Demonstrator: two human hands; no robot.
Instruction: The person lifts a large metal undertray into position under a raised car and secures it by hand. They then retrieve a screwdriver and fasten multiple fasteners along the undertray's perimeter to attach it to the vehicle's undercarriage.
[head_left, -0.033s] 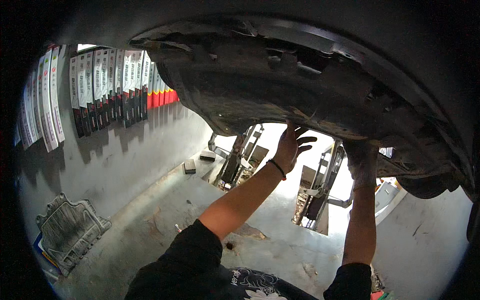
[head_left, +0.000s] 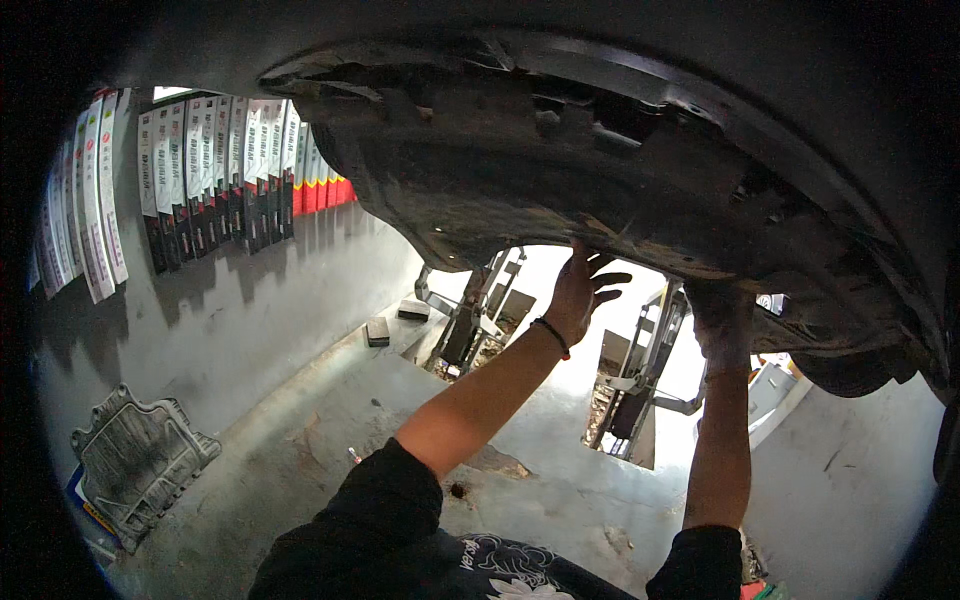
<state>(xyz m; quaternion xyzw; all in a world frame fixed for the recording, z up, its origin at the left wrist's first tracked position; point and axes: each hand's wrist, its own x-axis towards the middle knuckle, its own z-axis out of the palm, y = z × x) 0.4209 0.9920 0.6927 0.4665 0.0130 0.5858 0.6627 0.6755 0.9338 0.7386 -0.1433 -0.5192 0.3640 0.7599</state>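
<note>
1. while both bare arms reached upward, a vehicle's dark underbody panel (head_left: 470,180) lay over the fingers, spreading from above and left of the left hand (head_left: 578,300) to beyond the right hand (head_left: 722,315).

2. its long axis ran across the reach of the fingers rather than along it, sloping in the view from high on the left to lower on the right, so that its lower edge passed close by both hands.

3. the left hand's fingers (head_left: 612,279) were spread, with nothing seen between them; one pointed up at the panel's edge while others fanned out to the right. whether that fingertip touched the edge or stopped just short was not clear.

4. the right hand seemed the nearer one: it overlapped the panel's edge in the view, its fingers lost in shadow there, so whether they were spread, pressed together or pinching something could not be made out.

5. below and between the two sets of fingers stood a metal frame (head_left: 630,410); a second frame (head_left: 470,325) stood left of the left fingers.

6. well apart from the fingers, down to the left, a ribbed plate (head_left: 140,465) leaned near the grey wall (head_left: 270,320).
</note>
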